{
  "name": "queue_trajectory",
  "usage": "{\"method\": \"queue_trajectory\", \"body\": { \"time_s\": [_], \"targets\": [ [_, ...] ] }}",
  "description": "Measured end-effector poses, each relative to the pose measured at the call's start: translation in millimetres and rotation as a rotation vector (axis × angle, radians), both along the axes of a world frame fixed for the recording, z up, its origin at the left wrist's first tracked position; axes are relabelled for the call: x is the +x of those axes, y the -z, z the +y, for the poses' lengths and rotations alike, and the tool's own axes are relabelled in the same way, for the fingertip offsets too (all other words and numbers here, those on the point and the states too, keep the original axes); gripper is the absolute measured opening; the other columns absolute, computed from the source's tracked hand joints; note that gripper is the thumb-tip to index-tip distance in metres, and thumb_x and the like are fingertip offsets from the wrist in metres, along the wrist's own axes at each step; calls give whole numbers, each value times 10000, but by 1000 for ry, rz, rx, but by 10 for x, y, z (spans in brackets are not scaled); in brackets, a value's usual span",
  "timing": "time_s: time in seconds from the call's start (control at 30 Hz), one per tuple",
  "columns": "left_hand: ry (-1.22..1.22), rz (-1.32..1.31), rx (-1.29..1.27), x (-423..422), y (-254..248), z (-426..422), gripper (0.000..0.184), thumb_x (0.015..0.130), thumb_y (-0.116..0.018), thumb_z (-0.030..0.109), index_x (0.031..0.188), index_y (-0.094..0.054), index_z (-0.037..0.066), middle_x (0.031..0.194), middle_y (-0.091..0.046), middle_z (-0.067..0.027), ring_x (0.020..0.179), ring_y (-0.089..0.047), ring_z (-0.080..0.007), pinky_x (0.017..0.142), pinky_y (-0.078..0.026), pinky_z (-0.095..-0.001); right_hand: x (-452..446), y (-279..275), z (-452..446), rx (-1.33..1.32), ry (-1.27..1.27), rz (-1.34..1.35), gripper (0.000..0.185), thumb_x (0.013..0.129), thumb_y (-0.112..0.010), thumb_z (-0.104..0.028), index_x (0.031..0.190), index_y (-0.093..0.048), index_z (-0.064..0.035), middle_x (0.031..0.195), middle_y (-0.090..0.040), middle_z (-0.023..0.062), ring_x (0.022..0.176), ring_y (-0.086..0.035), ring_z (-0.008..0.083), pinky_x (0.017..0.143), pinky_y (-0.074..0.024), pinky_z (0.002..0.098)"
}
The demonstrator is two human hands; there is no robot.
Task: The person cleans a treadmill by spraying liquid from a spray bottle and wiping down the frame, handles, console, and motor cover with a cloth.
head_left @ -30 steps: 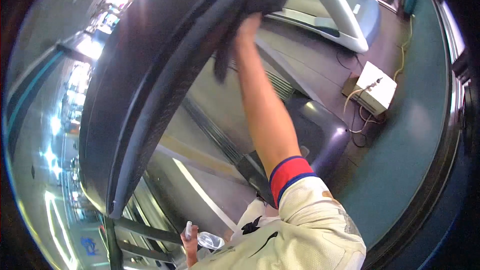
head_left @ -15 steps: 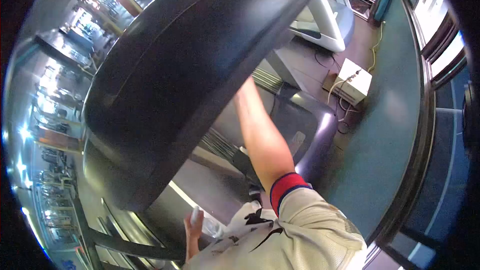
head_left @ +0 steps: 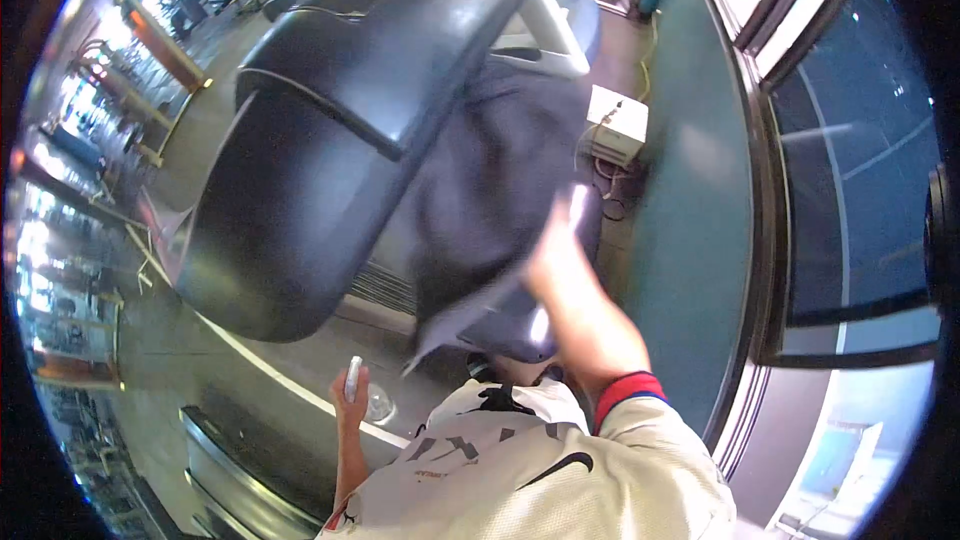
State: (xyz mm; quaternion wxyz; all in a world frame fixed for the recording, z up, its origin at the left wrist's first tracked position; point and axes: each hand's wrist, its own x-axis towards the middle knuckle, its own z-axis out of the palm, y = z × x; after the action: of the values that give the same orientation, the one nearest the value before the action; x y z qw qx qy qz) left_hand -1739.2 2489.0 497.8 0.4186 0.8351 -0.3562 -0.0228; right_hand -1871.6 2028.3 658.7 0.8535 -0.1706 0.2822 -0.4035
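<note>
My left hand [head_left: 350, 402] is closed around a clear spray bottle [head_left: 381, 408] with a white top, held low in front of my body. My right hand [head_left: 552, 248] is smeared by motion at the edge of a large dark cloth [head_left: 490, 175]. The cloth seems gripped there, hanging spread out and blurred. Close beside it rises the smooth black casing [head_left: 290, 190] of a big piece of gym equipment. Part of a machine's base [head_left: 510, 330] shows beneath the cloth, the rest being covered.
A white box [head_left: 620, 125] with cables stands on the floor by the dark green wall [head_left: 695, 190]. Windows [head_left: 850, 160] line the right side. Behind the casing is a white-framed machine [head_left: 555, 30]. A dark ledge [head_left: 240, 470] lies at lower left, and gym equipment fills the far left.
My right hand has come out from behind the black casing towards me, and the dark cloth now shows. The view has shifted; my left hand still holds the spray bottle.
</note>
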Motion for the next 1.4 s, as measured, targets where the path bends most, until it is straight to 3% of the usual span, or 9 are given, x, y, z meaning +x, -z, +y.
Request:
{"method": "queue_trajectory", "body": {
  "time_s": [0.33, 0.6, 0.73, 0.77, 0.9, 1.0, 1.13, 1.33, 1.4],
  "targets": [
    [421, 406, 213, -617, -148, -1630, 201, 953, -665, 193, 886, -654, 3, 714, -607, -102, 650, -566, -191, 614, -459, -350, -3424, 877, 315, 247, 553, 341, 552, 1017, -438, -456, 1365, -541, -41, 1321, -612, 131, 1179, -580, 312, 1050, -444, 426],
    [95, 332, 369, -859, 1300, -2175, 342, 935, -648, 277, 742, -613, -4, 653, -589, -180, 606, -580, -365, 618, -457, -436, -3899, 1360, 1068, 634, 507, 565, 534, 1017, -446, -439, 1364, -543, -44, 1318, -615, 130, 1177, -582, 308, 1047, -446, 421],
    [-267, 625, 439, -558, 1991, -2332, 365, 917, -614, 320, 793, -700, -13, 677, -672, -144, 610, -636, -221, 626, -486, -389, -3961, 1302, 1266, 720, 490, 694, 526, 1017, -450, -430, 1364, -544, -46, 1316, -616, 130, 1176, -583, 306, 1046, -447, 418],
    [-229, 549, 532, -392, 2228, -2275, 324, 940, -606, 310, 746, -683, 62, 623, -605, -21, 601, -567, -111, 600, -452, -325, -3942, 1292, 1301, 727, 494, 720, 524, 1017, -451, -428, 1364, -544, -47, 1315, -616, 130, 1176, -583, 305, 1046, -447, 418],
    [-318, 599, 502, -255, 3044, -2029, 312, 947, -641, 338, 800, -707, 71, 723, -636, 30, 619, -555, -83, 579, -432, -295, -4116, 1275, 1559, 782, 487, 812, 515, 1017, -455, -420, 1363, -545, -49, 1314, -618, 129, 1175, -584, 303, 1045, -448, 415],
    [-349, 700, 554, -257, 3042, -2150, 425, 878, -692, 399, 765, -729, -9, 660, -691, -122, 650, -672, -209, 654, -509, -381, -4028, 1233, 1738, 816, 482, 855, 509, 1018, -458, -413, 1363, -546, -50, 1312, -619, 129, 1174, -585, 301, 1044, -449, 413],
    [-97, 669, 696, -838, 3348, -2140, 457, 871, -707, 455, 760, -727, 13, 664, -702, -139, 577, -680, -276, 602, -514, -444, -3928, 1257, 1806, 855, 471, 871, 501, 1018, -462, -405, 1363, -547, -52, 1311, -620, 129, 1173, -585, 299, 1043, -450, 411],
    [364, 629, 483, -2391, 2989, -2867, 323, 888, -667, 363, 758, -717, 71, 752, -689, -197, 715, -663, -439, 662, -521, -531, -3939, 1180, 1717, 825, 468, 896, 489, 1018, -468, -392, 1362, -548, -55, 1308, -622, 128, 1172, -587, 296, 1041, -452, 407],
    [414, 712, 618, -2589, 2860, -3133, 330, 888, -656, 356, 736, -713, 68, 732, -678, -205, 718, -666, -441, 662, -521, -533, -3917, 1157, 1668, 811, 464, 903, 485, 1018, -470, -388, 1362, -549, -56, 1307, -623, 128, 1171, -587, 294, 1040, -452, 406]
  ]
}}
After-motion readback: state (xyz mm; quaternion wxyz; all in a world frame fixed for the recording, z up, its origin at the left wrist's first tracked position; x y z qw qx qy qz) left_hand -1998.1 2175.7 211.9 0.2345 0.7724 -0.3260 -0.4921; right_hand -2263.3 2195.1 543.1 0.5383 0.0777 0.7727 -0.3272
